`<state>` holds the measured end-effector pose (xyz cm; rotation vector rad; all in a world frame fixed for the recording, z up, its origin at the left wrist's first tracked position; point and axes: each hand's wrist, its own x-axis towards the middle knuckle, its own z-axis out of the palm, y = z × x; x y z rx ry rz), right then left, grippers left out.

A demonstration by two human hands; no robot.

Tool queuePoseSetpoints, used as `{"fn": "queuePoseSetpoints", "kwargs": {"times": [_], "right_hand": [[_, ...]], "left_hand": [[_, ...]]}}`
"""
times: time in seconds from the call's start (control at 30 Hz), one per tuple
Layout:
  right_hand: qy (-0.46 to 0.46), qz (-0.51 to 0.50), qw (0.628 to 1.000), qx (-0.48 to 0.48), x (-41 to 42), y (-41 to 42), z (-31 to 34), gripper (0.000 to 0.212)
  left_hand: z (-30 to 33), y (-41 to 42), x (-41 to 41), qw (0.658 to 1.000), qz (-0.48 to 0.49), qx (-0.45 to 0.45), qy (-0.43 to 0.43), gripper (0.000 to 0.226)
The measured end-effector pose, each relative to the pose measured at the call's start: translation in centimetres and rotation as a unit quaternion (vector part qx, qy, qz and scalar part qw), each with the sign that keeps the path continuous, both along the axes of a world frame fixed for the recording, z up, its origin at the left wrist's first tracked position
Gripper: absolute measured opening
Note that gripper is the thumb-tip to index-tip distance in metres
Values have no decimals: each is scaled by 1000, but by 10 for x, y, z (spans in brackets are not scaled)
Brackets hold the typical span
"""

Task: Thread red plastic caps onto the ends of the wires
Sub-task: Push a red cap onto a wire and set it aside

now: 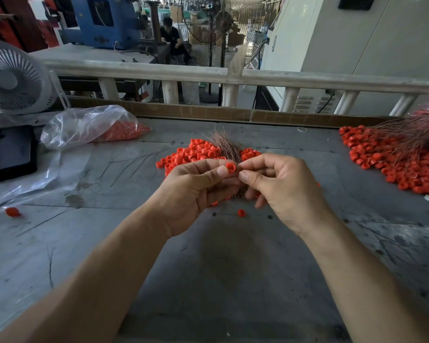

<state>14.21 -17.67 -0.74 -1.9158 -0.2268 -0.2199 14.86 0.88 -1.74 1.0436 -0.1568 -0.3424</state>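
head view, both hands raised over the grey counter. left hand fingers curled, thumb and forefinger pinching one red cap, open end facing roughly toward the camera. the same hand also seems to hold a wire bundle whose copper-coloured strands fan upward behind the fingers; the grip itself is hidden. right hand curled, thumb and forefinger tips pressed together just beside the cap; what they pinch is too fine to tell, possibly a single wire end. loose cap pile lies on the counter directly behind the hands. one stray cap below the hands, another far left. second heap of caps with wires attached at right. clear plastic bag with more caps at left, white fan behind it.
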Motion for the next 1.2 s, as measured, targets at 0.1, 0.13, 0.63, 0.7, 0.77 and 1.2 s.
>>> {"fn": "queuePoseSetpoints", "kwargs": {"times": [0.1, 0.13, 0.63, 0.7, 0.77, 1.2], "right_hand": [[-32, -20, 999, -17, -1, 0, -1, 11], [-43, -24, 999, -23, -1, 0, 0, 10], [-107, -43, 992, -53, -7, 9, 0, 11], [-107, -49, 992, -53, -7, 9, 0, 11], [-108, -54, 991, -57, -7, 9, 0, 10], [-125, -99, 980, -117, -7, 9, 1, 9]], "left_hand": [[0, -3, -1, 1000, 9, 3, -7, 24], [1, -3, -1, 1000, 13, 4, -9, 24], [-1, -5, 0, 996, 76, 15, -31, 32], [-1, -5, -1, 996, 77, 21, -40, 32], [-1, -6, -1, 995, 85, 28, -51, 29], [1, -6, -1, 986, 103, 91, -98, 25]]}}
